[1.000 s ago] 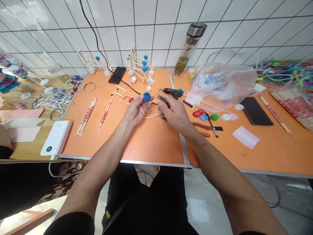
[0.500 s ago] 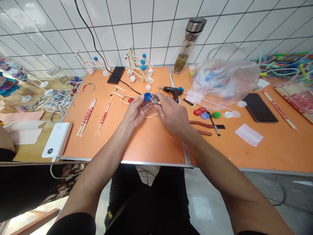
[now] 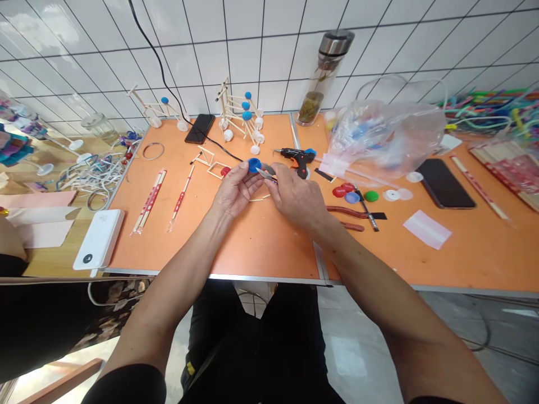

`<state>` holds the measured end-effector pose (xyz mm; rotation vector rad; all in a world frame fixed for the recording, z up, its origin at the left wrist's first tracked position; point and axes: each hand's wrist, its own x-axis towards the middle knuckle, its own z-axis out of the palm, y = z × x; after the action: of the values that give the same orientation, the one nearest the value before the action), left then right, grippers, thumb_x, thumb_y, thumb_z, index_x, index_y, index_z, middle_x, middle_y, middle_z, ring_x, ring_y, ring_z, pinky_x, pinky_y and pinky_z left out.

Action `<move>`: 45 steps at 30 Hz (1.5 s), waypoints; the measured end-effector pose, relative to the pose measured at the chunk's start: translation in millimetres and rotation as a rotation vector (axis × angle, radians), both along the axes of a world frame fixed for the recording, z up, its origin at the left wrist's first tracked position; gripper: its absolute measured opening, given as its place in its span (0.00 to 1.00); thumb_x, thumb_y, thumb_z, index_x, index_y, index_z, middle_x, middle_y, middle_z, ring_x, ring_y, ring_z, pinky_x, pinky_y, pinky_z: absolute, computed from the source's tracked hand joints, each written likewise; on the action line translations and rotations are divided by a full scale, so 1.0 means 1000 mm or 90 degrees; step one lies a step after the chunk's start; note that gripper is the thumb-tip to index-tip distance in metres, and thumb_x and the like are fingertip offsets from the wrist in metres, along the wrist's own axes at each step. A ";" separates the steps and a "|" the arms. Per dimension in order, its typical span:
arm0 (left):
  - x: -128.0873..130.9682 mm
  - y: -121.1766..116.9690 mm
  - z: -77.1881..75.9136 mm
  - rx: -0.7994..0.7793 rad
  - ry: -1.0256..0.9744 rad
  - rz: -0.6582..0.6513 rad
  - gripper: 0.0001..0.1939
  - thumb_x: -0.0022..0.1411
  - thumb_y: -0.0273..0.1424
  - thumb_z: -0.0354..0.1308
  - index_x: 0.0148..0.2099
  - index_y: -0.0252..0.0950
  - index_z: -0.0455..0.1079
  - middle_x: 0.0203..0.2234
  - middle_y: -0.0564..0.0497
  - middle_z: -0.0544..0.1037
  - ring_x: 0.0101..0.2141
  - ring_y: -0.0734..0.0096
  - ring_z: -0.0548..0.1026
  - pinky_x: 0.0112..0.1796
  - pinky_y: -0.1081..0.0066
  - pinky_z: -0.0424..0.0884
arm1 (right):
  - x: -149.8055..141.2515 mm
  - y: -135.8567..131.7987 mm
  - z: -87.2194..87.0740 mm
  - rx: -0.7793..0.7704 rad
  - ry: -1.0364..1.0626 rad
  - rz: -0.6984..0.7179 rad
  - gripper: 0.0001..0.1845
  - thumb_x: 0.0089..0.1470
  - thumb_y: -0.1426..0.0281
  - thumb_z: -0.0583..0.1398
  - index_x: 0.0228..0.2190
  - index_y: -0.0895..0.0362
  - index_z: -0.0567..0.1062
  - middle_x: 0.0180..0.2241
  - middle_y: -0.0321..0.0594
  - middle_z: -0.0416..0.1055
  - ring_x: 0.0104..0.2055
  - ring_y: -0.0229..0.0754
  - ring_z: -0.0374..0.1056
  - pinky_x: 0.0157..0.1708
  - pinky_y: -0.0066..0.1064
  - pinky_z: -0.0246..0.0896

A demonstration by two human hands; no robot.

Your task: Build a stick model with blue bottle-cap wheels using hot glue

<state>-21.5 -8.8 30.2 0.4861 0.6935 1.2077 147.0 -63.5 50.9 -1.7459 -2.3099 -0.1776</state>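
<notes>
In front of me, my left hand [image 3: 239,188] pinches a blue bottle cap [image 3: 254,165] between thumb and fingers, its hollow side facing up. My right hand [image 3: 297,193] is closed on a pair of scissors [image 3: 266,174], most of it hidden in the fist. The metal tips reach the cap's near right rim; whether they touch it I cannot make out. Just behind my left hand lies a small wooden stick frame [image 3: 206,158] with a red cap [image 3: 225,171]. A black and orange glue gun [image 3: 298,159] rests beyond my right hand.
Stick models with blue and white caps [image 3: 240,115] stand by the wall, near a phone [image 3: 200,129] and a tea bottle [image 3: 318,78]. To the right are brown-red handles [image 3: 347,212], loose caps [image 3: 352,197], another phone [image 3: 446,184] and a plastic bag [image 3: 383,140]. Wrapped chopsticks [image 3: 149,202] lie left.
The scissor tips have shifted slightly against the blue cap. Both hands stay in nearly the same place.
</notes>
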 end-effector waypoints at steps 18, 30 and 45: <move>0.006 -0.002 -0.002 -0.024 0.038 0.025 0.08 0.79 0.26 0.62 0.49 0.31 0.83 0.49 0.40 0.92 0.51 0.67 0.91 0.61 0.69 0.84 | -0.001 0.000 -0.004 0.015 -0.036 -0.042 0.25 0.82 0.67 0.43 0.61 0.59 0.76 0.48 0.54 0.84 0.40 0.49 0.78 0.32 0.37 0.42; 0.008 -0.002 -0.006 -0.037 0.074 0.022 0.05 0.78 0.27 0.66 0.48 0.36 0.84 0.43 0.46 0.92 0.47 0.68 0.91 0.58 0.70 0.85 | -0.001 -0.002 0.003 -0.025 -0.045 -0.040 0.27 0.81 0.70 0.44 0.70 0.59 0.71 0.50 0.58 0.84 0.43 0.53 0.81 0.35 0.36 0.48; 0.015 -0.002 -0.013 -0.029 0.068 0.045 0.10 0.79 0.25 0.62 0.42 0.36 0.82 0.42 0.48 0.92 0.55 0.66 0.90 0.59 0.70 0.85 | -0.004 -0.007 0.009 -0.021 -0.027 -0.053 0.28 0.78 0.73 0.43 0.67 0.60 0.74 0.48 0.57 0.84 0.44 0.54 0.82 0.34 0.38 0.48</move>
<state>-7.0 -11.3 17.3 0.4942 0.8336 1.2365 143.2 -70.3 60.1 -1.8723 -2.2835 -0.1947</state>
